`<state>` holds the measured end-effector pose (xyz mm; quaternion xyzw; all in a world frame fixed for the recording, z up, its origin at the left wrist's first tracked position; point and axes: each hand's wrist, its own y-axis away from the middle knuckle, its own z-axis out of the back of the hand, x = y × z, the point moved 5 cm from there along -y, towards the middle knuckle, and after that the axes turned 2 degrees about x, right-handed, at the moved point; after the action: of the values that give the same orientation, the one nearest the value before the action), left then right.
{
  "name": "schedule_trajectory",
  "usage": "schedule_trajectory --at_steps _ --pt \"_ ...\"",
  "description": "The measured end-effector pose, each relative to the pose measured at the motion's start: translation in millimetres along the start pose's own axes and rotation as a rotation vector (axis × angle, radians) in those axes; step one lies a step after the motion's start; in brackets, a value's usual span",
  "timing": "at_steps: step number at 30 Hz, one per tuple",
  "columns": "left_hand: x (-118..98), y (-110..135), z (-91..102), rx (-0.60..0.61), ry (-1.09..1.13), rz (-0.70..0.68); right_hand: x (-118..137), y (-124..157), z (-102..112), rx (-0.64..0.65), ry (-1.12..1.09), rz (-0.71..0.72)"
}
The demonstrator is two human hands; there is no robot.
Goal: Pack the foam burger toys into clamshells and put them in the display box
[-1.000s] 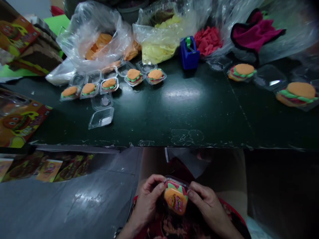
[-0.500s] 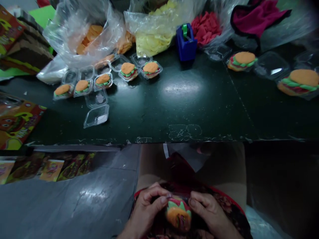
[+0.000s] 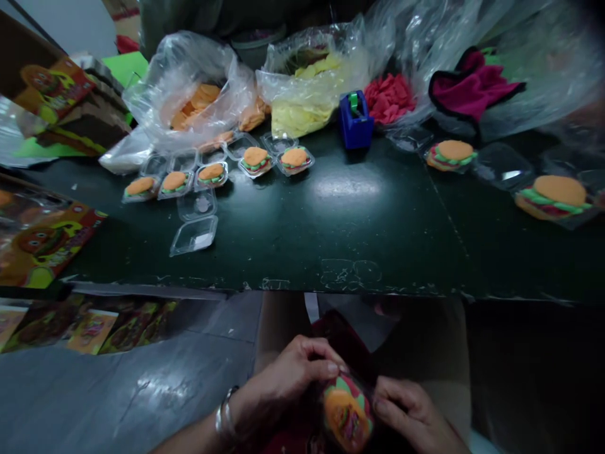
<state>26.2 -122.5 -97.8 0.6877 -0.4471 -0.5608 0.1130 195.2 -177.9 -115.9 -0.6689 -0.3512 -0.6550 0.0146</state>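
Over my lap I hold a toy burger [image 3: 347, 419] in a clear plastic box, tilted so the orange bun with a printed label faces me. Green and red layers show along its upper edge. My left hand [image 3: 309, 369], with silver bangles at the wrist, is closed on the upper left edge of the box, thumb and fingers pressed there. At the right edge, my right hand [image 3: 401, 403] is closed too, its thumb and curled fingers gripping the side. The lower end of the box is blurred and dim.
The dark green table [image 3: 293, 246] carries several boxed burgers [image 3: 255, 161], an open clear box [image 3: 195, 234], a blue tape dispenser [image 3: 355, 120] and bags of orange [image 3: 196, 107], yellow [image 3: 302, 116] and red pieces [image 3: 390, 99]. Printed cartons [image 3: 51, 239] stand left.
The view has tilted up slightly. My left hand has moved right along the top of the box, showing more forearm and the bangles. The burger has turned a little and shifted right.
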Motion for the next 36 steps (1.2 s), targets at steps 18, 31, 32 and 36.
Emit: schedule_trajectory --at_steps 18,31,32,36 --pt "-11 -61 -57.0 0.167 -0.236 0.019 -9 11 10 -0.294 -0.615 -0.077" --pt "0 3 -26.6 -0.168 0.177 -0.200 -19 10 23 -0.672 -0.843 0.101" --pt "1 1 -25.6 -0.194 0.236 -0.214 -19 12 20 -0.637 -0.809 0.111" --pt "-4 -3 -17.3 -0.200 0.295 -0.180 -20 20 3 -0.419 -0.634 0.080"
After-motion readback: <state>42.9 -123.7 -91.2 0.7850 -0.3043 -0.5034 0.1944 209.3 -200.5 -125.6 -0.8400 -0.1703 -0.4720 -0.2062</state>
